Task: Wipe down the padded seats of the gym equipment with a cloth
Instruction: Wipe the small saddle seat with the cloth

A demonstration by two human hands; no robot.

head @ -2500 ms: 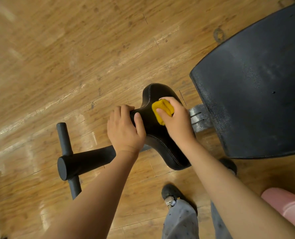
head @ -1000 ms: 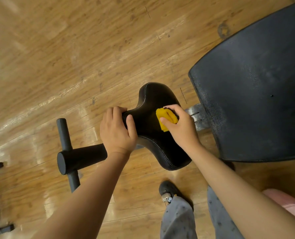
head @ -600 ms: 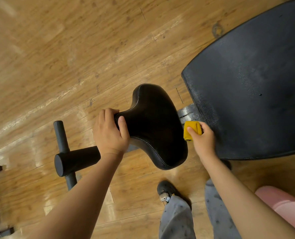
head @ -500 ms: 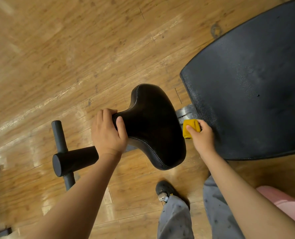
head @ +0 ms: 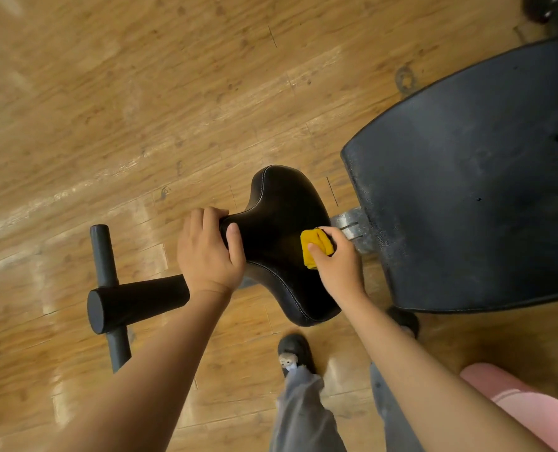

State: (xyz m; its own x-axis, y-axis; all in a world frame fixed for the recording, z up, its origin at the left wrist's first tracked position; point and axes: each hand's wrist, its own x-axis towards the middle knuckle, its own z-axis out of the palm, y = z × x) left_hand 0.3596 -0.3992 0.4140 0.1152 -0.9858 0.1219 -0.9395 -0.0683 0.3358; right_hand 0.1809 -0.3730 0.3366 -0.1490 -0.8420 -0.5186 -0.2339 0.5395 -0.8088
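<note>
The small black padded seat (head: 280, 203) stands over the wooden floor (head: 140, 93), its narrow end pointing left and its wide end toward the large black pad (head: 466, 190) on the right. The left hand (head: 209, 252) grips the narrow end: its fingers (head: 202, 216) curl over the far edge and the thumb lies across the top surface. The right hand (head: 339, 265) holds a folded yellow cloth (head: 315, 247), with fingers wrapped over its far side and the thumb pinching its near edge. The cloth is pressed on the seat's top, close to the wide end and just beside the grey metal bracket (head: 349, 223) that sits between the seat and the large pad. The large pad's surface looks dusty and scuffed. A black foam roller (head: 137, 301) juts left from below the left wrist, crossed by a thin dark bar (head: 103, 252). Lower down, a dark shoe (head: 295, 350) and grey trousers (head: 303, 412) show on the floor, and something pink (head: 525, 409) fills the bottom right corner
</note>
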